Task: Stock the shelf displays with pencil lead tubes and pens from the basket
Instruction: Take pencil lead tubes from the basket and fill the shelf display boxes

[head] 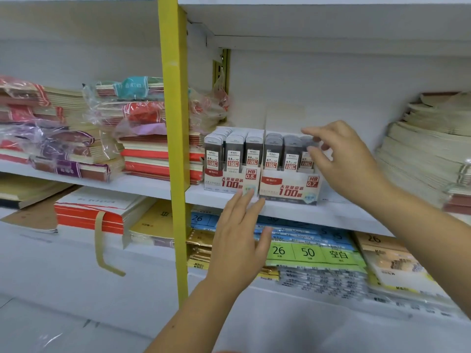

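Observation:
Two white display boxes stand side by side on the middle shelf (339,212). The left display box (230,180) is marked HB 0.5 and holds rows of grey pencil lead tubes (233,149). The right display box (290,187) is marked HB 0.7 and holds more tubes (272,151). My right hand (341,159) is at the right box's rightmost row, its fingertips at the top of a tube (306,159). My left hand (239,235) is open with straight fingers, its tips touching the lower front where the two boxes meet. No basket or pens are in view.
A yellow upright post (175,149) divides the shelving just left of the boxes. Stacked notebooks (153,159) fill the shelf to the left, and a pile of exercise books (423,159) lies at the right. Packs of paper (313,253) sit on the shelf below.

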### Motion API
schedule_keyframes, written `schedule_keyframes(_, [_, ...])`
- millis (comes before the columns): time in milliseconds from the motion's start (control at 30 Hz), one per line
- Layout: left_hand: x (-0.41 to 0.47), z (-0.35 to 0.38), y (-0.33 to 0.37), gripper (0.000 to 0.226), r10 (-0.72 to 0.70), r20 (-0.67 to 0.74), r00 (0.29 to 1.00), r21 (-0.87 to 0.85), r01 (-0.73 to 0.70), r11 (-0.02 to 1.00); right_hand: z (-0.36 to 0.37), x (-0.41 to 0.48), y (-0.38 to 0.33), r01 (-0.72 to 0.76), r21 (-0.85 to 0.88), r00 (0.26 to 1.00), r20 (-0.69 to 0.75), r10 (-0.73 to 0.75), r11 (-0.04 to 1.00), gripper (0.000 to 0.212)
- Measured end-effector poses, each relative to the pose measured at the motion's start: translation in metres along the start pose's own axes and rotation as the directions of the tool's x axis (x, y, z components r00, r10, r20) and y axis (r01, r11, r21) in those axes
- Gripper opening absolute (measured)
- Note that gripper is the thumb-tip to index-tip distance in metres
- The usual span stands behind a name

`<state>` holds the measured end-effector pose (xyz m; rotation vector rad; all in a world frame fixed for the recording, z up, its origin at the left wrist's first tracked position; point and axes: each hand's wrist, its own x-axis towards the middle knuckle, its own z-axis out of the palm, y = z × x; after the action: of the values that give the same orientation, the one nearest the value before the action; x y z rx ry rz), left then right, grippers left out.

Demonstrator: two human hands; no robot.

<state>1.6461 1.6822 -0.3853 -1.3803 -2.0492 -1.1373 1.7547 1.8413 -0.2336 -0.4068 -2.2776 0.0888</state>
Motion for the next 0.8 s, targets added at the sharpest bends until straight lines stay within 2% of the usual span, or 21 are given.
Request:
schedule_keyframes(67, [-0.016,-0.004,0.005,0.047,-0.007,0.017,1.0,-0.059,0.008,0.998,-0.002,-0.042,-0.006,0.054,0.153,0.996,-0.076,-0.043,0.987,0.028])
schedule_keyframes(100, [-0.026,-0.005,0.006,0.045,-0.021,0.071,0.997,-0.083,0.027,0.996,0.001,-0.066,-0.008,0.057,0.236,0.997,-0.068,-0.042,0.97,0.024])
schedule_keyframes(167, [-0.05,-0.006,-0.001,0.043,-0.044,0.253,0.967,-0.067,0.062,0.996,0.016,-0.113,-0.004,-0.022,0.361,0.999,0.033,0.01,0.932,0.02])
schedule_keyframes(233, [-0.083,-0.002,-0.016,0.046,-0.097,0.477,0.874,0.018,0.1,0.995,0.044,-0.162,0.009,-0.176,0.387,0.969,0.23,0.09,0.905,0.019])
schedule_keyframes(300, [-0.121,0.004,-0.035,0.049,-0.194,0.665,0.721,0.131,0.144,0.981,0.081,-0.212,0.024,-0.367,0.321,0.864,0.465,0.192,0.873,0.02])
schedule_keyframes(367, [-0.163,0.017,-0.053,0.05,-0.278,0.756,0.593,0.197,0.2,0.96,0.121,-0.265,0.038,-0.514,0.215,0.713,0.645,0.275,0.83,0.02])
schedule_keyframes(500, [-0.242,0.056,-0.078,0.048,-0.396,0.816,0.42,0.226,0.4,0.888,0.191,-0.357,0.056,-0.656,-0.006,0.405,0.842,0.358,0.755,0.02])
schedule_keyframes(600, [-0.29,0.085,-0.09,0.049,-0.467,0.839,0.279,0.264,0.542,0.798,0.223,-0.41,0.057,-0.669,-0.148,0.152,0.932,0.328,0.728,0.025])
schedule_keyframes(667, [-0.315,0.102,-0.1,0.046,-0.503,0.839,0.205,0.299,0.6,0.742,0.238,-0.436,0.053,-0.693,-0.17,0.065,0.953,0.295,0.7,0.022])
schedule_keyframes(700, [-0.324,0.108,-0.104,0.041,-0.521,0.834,0.183,0.31,0.626,0.716,0.246,-0.447,0.051,-0.699,-0.169,0.048,0.958,0.282,0.695,0.024])
schedule_keyframes(767, [-0.336,0.12,-0.11,0.035,-0.56,0.814,0.152,0.318,0.69,0.65,0.26,-0.465,0.048,-0.676,-0.152,0.05,0.967,0.251,0.721,0.037])
schedule_keyframes(800, [-0.339,0.125,-0.112,0.039,-0.581,0.802,0.138,0.323,0.718,0.617,0.267,-0.472,0.045,-0.655,-0.138,0.056,0.972,0.23,0.743,0.043])
